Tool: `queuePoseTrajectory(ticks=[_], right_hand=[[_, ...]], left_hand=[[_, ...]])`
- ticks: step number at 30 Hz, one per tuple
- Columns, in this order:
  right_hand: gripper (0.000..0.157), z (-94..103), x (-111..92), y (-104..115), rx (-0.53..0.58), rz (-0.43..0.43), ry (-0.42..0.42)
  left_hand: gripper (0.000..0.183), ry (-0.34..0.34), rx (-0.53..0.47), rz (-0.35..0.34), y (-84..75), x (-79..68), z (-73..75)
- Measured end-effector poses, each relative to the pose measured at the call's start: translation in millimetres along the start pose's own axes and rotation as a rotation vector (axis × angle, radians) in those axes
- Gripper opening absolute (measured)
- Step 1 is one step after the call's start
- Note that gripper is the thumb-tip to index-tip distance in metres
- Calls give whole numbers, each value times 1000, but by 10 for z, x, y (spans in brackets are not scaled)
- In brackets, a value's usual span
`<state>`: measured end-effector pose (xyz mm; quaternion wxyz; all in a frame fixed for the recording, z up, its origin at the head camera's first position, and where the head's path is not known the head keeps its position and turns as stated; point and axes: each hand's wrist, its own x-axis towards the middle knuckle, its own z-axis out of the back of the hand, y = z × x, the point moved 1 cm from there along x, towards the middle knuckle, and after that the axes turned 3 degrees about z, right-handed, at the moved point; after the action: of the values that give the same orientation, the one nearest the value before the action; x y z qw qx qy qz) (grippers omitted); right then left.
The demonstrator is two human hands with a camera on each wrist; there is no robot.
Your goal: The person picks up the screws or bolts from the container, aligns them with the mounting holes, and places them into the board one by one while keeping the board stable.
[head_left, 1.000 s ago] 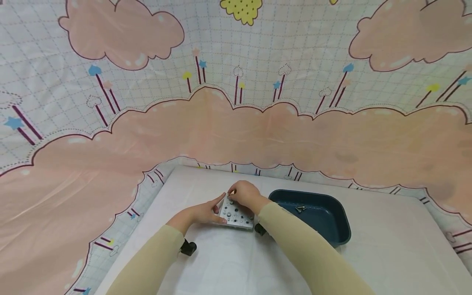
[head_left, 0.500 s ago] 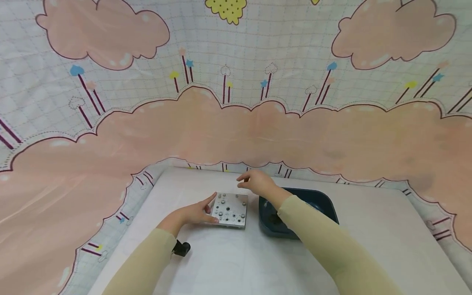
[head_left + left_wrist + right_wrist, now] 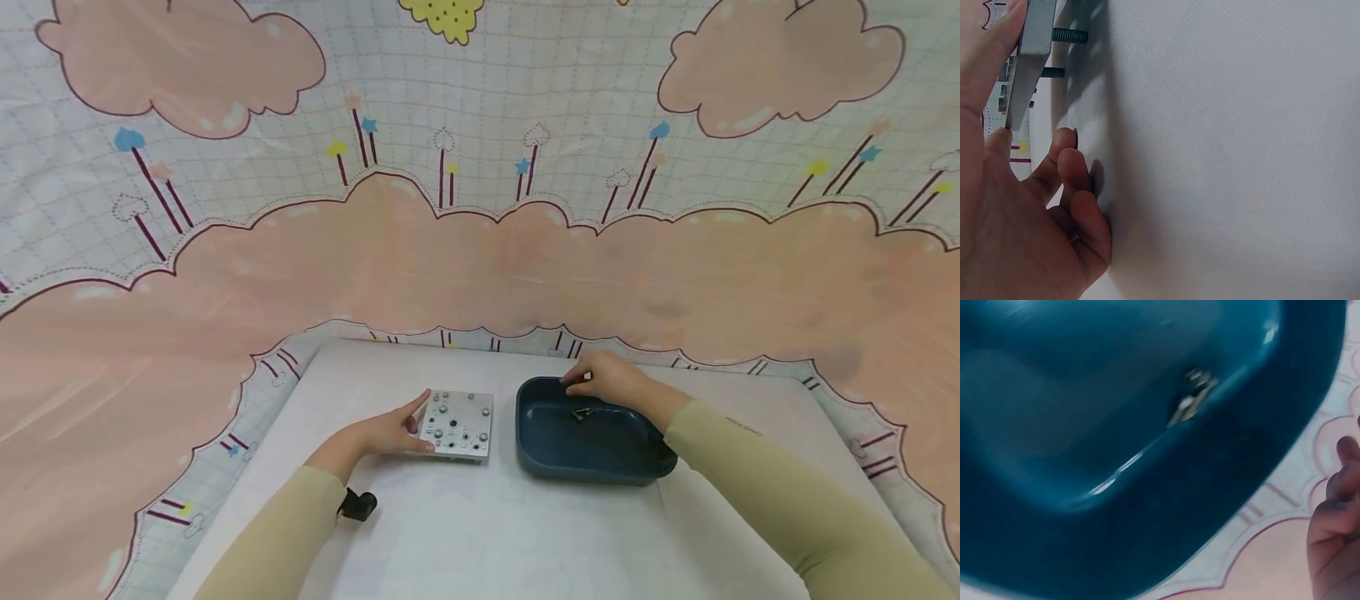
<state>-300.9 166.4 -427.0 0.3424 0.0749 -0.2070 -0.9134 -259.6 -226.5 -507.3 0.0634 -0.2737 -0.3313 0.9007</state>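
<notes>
A square silver metal plate (image 3: 463,414) with several bolts and holes lies left of the tray. My left hand (image 3: 384,433) grips it at the left edge, thumb and index finger at its two near and far corners. In the left wrist view, threaded bolt ends (image 3: 1070,35) stick out under the plate, and the other fingers curl loosely beside it. My right hand (image 3: 617,383) is over the far rim of the dark blue tray (image 3: 558,458), fingers loosely bent, with nothing seen in them. A few small bolts (image 3: 1192,400) lie inside the tray near its wall, apart from the fingers.
A white cloth covers the table (image 3: 450,533). Behind it hangs a patterned curtain (image 3: 480,275) with pink clouds. A black wrist camera (image 3: 357,505) sits below my left wrist.
My right hand has left the plate and moved right, over to the tray. My left hand stays at the plate's left edge. The head view has shifted slightly.
</notes>
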Motion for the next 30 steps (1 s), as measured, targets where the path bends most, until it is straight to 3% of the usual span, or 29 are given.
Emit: queuePoseTrajectory(ticks=[11,14,19,30], right_hand=[[17,-103,5,-224,-157,69,193],[13,-144,21,-227,-215,134,237],[6,-193,47,-214,-357,294,252],[8,-361,69,-243,-534,455,210]], left_hand=[[113,-8,-3,8,27,-23,-4],[113,-14,-5,15,24,-17,-12],[113,-20,8,22,17,-32,-5],[113,-14,-11,21,33,-30,-12]])
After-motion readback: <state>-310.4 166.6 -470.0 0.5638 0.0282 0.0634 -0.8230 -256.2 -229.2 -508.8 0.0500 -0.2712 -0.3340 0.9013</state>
